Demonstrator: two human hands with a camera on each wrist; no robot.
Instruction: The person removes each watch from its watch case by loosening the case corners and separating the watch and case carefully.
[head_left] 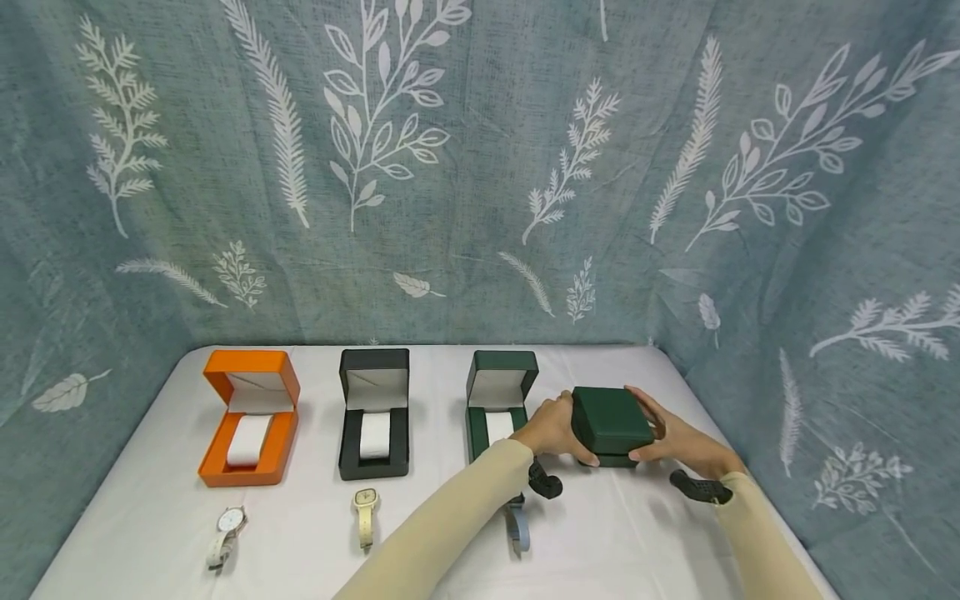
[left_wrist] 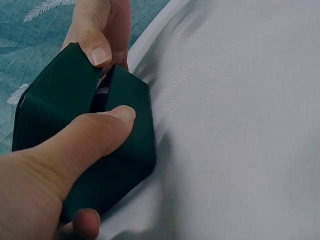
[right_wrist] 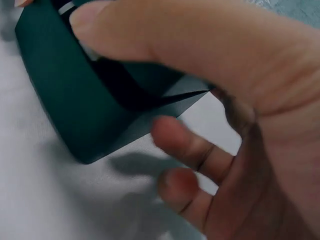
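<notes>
Both hands hold a dark green watch box (head_left: 613,417) at the right of the table. Its lid is parted a little from the base, and a dark gap shows between them in both wrist views. My left hand (head_left: 555,427) grips the box's left side, with the thumb (left_wrist: 107,131) on the base just below the gap. From the right side, my right hand (head_left: 678,437) holds it, its thumb (right_wrist: 115,30) at the lid's edge by the gap. Two right fingertips (right_wrist: 175,137) show below, apart from the box. What lies inside is hidden.
Left of the hands stand open watch boxes: orange (head_left: 213,454), black (head_left: 349,450) and green (head_left: 477,433), each with a white cushion. In front lie a white watch (head_left: 231,520), a pale yellow watch (head_left: 365,500) and a blue-grey watch (head_left: 519,529), partly behind the left sleeve (head_left: 450,517).
</notes>
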